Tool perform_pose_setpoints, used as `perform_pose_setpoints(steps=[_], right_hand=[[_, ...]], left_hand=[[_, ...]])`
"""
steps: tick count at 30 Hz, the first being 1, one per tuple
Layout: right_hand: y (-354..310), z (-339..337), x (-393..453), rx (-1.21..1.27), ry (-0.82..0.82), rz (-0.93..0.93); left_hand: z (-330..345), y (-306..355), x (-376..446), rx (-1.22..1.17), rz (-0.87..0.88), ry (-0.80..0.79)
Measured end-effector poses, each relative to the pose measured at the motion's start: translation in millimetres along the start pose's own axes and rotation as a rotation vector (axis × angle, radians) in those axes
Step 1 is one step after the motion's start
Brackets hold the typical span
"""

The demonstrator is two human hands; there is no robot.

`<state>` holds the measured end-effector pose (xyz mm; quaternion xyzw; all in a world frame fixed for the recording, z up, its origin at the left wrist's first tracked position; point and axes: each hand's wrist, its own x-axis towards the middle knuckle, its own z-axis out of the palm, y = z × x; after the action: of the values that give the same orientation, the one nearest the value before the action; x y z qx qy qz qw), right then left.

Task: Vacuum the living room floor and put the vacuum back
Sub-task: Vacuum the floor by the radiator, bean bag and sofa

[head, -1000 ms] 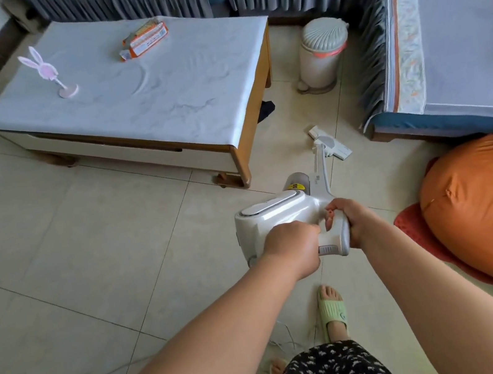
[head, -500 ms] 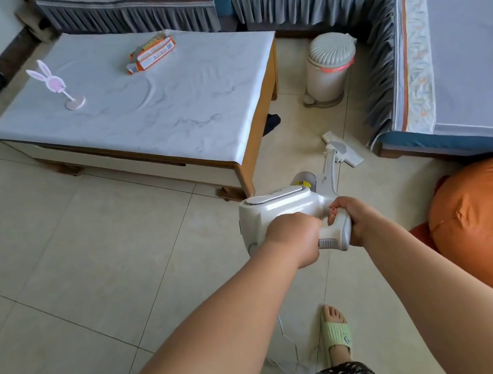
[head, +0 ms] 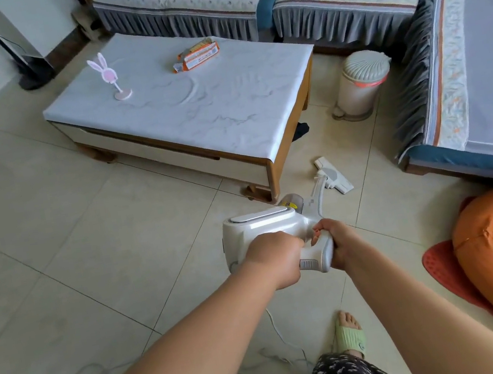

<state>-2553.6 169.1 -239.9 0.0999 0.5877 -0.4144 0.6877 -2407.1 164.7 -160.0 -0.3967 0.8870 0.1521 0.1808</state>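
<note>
- Vacuum (head: 264, 226): the white stick machine is gripped at its handle by both hands, its body held just ahead of the person and its tube slanting down to the floor head (head: 335, 177).
- The floor head lies flat on the tile floor (head: 85, 246), in the gap between the corner of the low worktop (head: 193, 110) and the sofa (head: 466, 84), near the pedal bin (head: 359, 86).
- Left hand (head: 274, 255): clenched around the near part of the handle, knuckles up.
- Right hand (head: 334, 239): wrapped around the far side of the same handle, fingers curled over it.
- Change over the last second: the grip on the handle is the same, but the view has tipped up and more of the worktop and sofa shows; the head has shifted only slightly, staying in the same gap. This reads as a short stroke, not a new patch.
- Judgement: cleaning is mid-way; the open tiles to the left look untouched, and putting the machine away is not near.
- The white cord (head: 279, 334) trails on the tiles by the slippered foot (head: 349, 332), a likely snag.
</note>
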Motion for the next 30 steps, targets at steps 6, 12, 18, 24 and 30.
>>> perform_pose_setpoints(steps=[6, 12, 18, 24, 30], right_hand=[[25, 30, -11, -0.032, -0.05, 0.002], [7, 24, -10, -0.068, -0.043, -0.017], [-33, -2, 2, -0.138, -0.026, -0.027], [-80, -19, 16, -0.183, -0.02, -0.033], [-121, -28, 34, -0.196, -0.001, -0.029]], left_hand=[[3, -17, -37, -0.022, -0.076, 0.016], [2, -9, -23, -0.041, -0.107, 0.05], [1, 15, 21, -0.102, -0.11, 0.069], [-8, 31, 71, -0.122, -0.105, 0.076], [-17, 37, 116, -0.127, -0.102, 0.073]])
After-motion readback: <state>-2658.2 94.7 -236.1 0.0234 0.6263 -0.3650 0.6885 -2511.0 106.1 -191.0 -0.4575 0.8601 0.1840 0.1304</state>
